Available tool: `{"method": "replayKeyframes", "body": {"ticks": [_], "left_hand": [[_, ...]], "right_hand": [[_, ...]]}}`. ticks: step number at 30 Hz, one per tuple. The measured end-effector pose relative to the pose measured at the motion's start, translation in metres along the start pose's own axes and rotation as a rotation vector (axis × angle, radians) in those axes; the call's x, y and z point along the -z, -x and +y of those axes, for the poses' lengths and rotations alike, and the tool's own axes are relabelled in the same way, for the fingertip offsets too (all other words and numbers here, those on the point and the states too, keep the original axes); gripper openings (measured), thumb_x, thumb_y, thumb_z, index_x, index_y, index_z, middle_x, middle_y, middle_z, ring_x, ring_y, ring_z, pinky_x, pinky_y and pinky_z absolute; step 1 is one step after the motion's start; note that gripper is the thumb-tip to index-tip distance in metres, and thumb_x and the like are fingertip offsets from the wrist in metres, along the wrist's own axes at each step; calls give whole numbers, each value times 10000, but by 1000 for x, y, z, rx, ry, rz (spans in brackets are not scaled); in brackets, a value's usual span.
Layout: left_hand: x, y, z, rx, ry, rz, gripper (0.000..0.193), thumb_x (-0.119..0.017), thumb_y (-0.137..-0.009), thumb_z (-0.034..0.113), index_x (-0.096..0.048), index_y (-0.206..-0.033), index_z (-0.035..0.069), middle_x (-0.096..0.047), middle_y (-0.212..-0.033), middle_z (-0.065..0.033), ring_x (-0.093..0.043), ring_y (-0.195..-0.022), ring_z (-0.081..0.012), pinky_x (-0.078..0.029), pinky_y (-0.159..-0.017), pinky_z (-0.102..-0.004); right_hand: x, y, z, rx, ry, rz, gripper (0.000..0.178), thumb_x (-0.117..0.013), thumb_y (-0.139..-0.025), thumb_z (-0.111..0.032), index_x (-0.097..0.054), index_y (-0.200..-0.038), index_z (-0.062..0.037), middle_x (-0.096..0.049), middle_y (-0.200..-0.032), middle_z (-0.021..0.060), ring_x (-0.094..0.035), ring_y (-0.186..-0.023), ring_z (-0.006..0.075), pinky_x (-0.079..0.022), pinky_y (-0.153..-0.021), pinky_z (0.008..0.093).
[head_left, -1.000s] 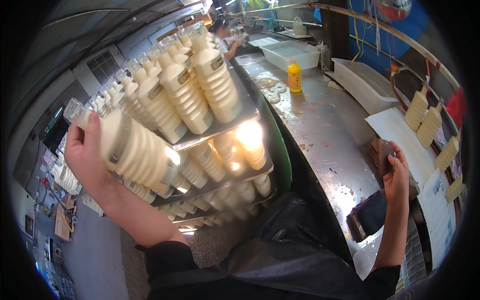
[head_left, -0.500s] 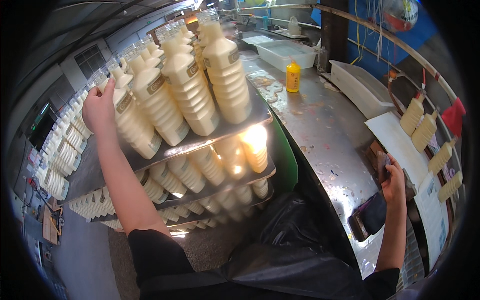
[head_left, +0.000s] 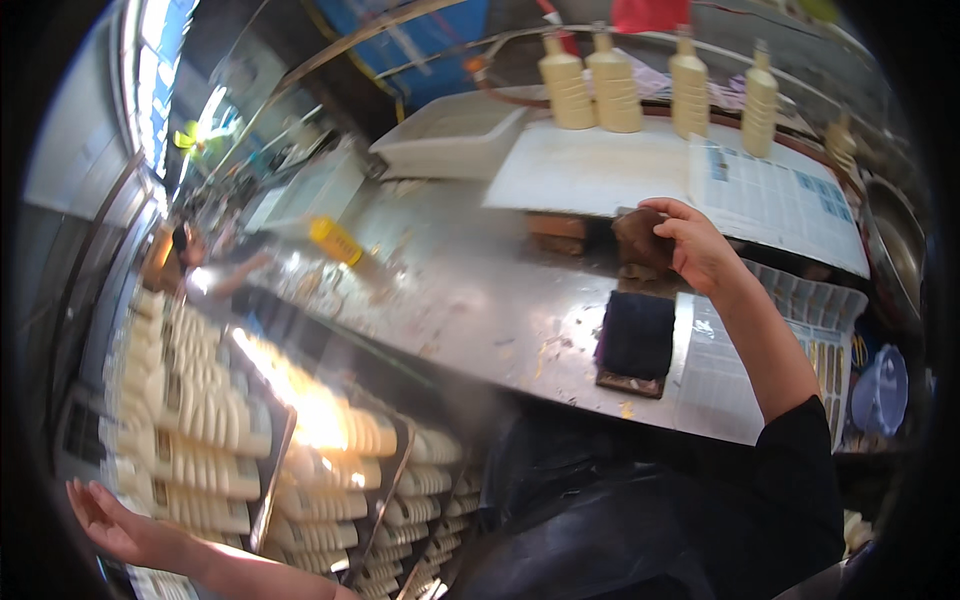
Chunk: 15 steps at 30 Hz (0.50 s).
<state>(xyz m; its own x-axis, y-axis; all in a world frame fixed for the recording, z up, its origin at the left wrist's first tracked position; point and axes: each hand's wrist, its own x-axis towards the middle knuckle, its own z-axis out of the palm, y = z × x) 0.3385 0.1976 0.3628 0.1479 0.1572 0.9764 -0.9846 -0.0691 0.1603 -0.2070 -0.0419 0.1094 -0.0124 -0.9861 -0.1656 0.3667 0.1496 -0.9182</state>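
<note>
My right hand (head_left: 697,248) pinches a thin, dark brown flat piece (head_left: 640,240) over the metal bench, by the edge of a white board. Just below it lies a block wrapped in black cloth (head_left: 638,335). My left hand (head_left: 112,522) is out at the lower left with fingers loosely apart and nothing in it. It is nearest to the cream ribbed bottles (head_left: 205,420), which stand in rows on a tiered rack. Motion blurs the bottles and the bench.
Several cream bottles (head_left: 690,95) stand along the back of the white board (head_left: 590,165). A yellow bottle (head_left: 335,240) and a pale plastic tub (head_left: 450,135) are farther left. A segmented tray (head_left: 800,300) and a blue-violet basin (head_left: 880,390) sit right. Another person (head_left: 205,265) is at far left.
My view has swung right, toward the bench. My left hand has come away from the bottle at the top of the rack. My right hand still holds the brown piece.
</note>
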Motion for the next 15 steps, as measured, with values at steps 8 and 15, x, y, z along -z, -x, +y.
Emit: {"method": "replayKeyframes", "body": {"ticks": [8,15], "left_hand": [[-257,119,259,29,826,-833,531,-744,-908,187,-575,-1396,64,-605,-1304,-135,-559,-1242,-246,-437,-1071,-407],[-397,223,377,161,1011,-1189,716,-791,-868,274,-476,-1465,36,-576,-1347,-163,-541,-1261,-262,-439,-1062,-377]], "right_hand": [[48,56,-35,-93,129,24,175,-595,-910,-130,-710,-942,-4,-672,-815,73,-625,-739,125,-479,-598,270],[89,66,-19,-245,161,-225,232,-613,-996,-222,-716,-982,-15,-746,-915,88,-550,-549,71,-411,-483,208]]}}
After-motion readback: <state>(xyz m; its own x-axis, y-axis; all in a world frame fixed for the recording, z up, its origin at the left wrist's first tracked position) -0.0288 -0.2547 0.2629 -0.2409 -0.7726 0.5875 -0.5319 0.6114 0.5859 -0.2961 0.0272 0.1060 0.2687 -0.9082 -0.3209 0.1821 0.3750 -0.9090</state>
